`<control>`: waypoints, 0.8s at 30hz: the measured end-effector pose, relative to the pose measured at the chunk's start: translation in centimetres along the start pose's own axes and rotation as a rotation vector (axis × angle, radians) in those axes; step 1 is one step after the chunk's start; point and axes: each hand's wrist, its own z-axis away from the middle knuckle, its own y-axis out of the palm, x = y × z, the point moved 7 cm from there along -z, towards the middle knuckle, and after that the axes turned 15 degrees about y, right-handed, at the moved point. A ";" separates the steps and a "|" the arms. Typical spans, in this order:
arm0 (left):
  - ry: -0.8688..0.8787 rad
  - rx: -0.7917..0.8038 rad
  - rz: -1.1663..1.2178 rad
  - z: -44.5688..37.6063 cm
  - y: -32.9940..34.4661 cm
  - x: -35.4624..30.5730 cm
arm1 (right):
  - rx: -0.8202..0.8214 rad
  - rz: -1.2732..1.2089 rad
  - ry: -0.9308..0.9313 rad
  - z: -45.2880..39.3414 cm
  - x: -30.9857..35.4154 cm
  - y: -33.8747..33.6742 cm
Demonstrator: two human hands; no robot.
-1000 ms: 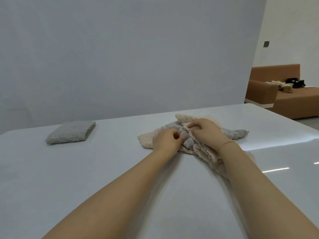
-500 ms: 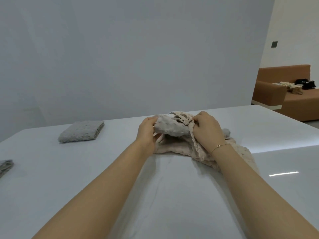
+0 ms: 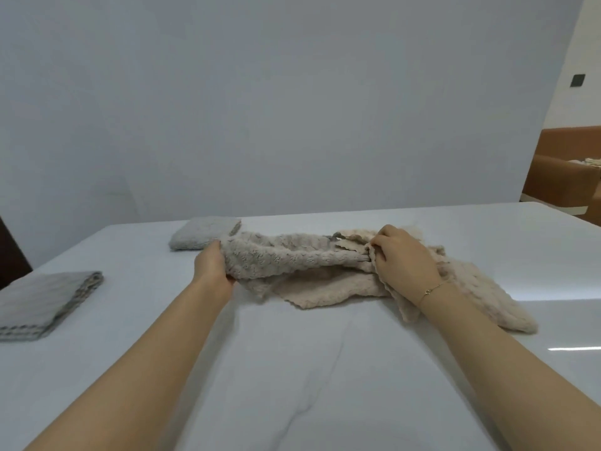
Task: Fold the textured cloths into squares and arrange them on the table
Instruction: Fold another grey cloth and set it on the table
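A beige textured cloth (image 3: 286, 260) is stretched just above the white table (image 3: 292, 369) between my hands. My left hand (image 3: 213, 266) grips its left end; my right hand (image 3: 401, 258) pinches its right end. Beneath it lies a rumpled heap of further beige cloths (image 3: 471, 294), trailing to the right under my right wrist. A folded grey cloth (image 3: 203, 236) rests at the back left, partly hidden behind the lifted cloth. Another folded grey cloth (image 3: 42, 304) lies at the left edge.
A plain grey wall stands behind the table. A brown sofa (image 3: 566, 177) with items on it shows at the far right. The table's far edge runs just behind the cloths.
My hands have moved apart, pulling one beige cloth out of the heap and stretching it. The view swung left, bringing the second folded grey cloth into sight.
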 end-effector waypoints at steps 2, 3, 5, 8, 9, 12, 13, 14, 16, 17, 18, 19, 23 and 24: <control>0.042 -0.030 -0.198 -0.2 -2.8 0.2 | 0.012 0.043 -0.042 0.5 0.8 0.4; 0.097 -0.043 -0.361 -0.2 -4.0 0.1 | 0.017 0.061 -0.052 0.7 1.2 0.5; 0.311 -0.074 -0.759 0.2 -5.3 -0.8 | 0.047 0.089 -0.050 1.0 1.8 1.1; 0.756 -0.045 -1.080 2.9 -3.5 -3.0 | 0.115 0.160 -0.034 1.4 2.0 2.2; 0.881 0.006 -1.074 3.7 -2.2 -3.7 | 0.126 0.185 -0.028 1.6 2.0 2.5; 1.060 0.417 -1.119 5.3 3.1 -2.8 | 0.114 0.280 -0.036 2.5 2.2 3.1; 1.026 0.592 -1.216 5.5 4.7 -1.4 | 0.103 0.306 -0.039 2.7 2.2 3.3; 0.951 0.734 -1.339 5.5 5.7 0.5 | 0.093 0.318 -0.040 2.7 2.2 3.4; 0.765 0.862 -1.482 4.4 5.9 3.7 | 0.087 0.321 -0.041 2.6 2.0 3.6; 0.713 0.848 -1.464 3.5 5.6 4.5 | 0.089 0.315 -0.041 2.5 1.9 3.6; 0.702 0.798 -1.405 2.7 5.2 4.6 | 0.090 0.306 -0.038 2.4 1.7 3.6; 0.705 0.735 -1.328 2.0 4.8 4.2 | 0.091 0.299 -0.032 2.2 1.5 3.6; 0.612 0.608 -1.097 0.5 3.0 2.8 | 0.092 0.303 -0.003 1.7 0.5 3.3; 0.591 0.576 -1.058 0.4 2.2 2.3 | 0.086 0.302 0.009 1.5 0.2 3.2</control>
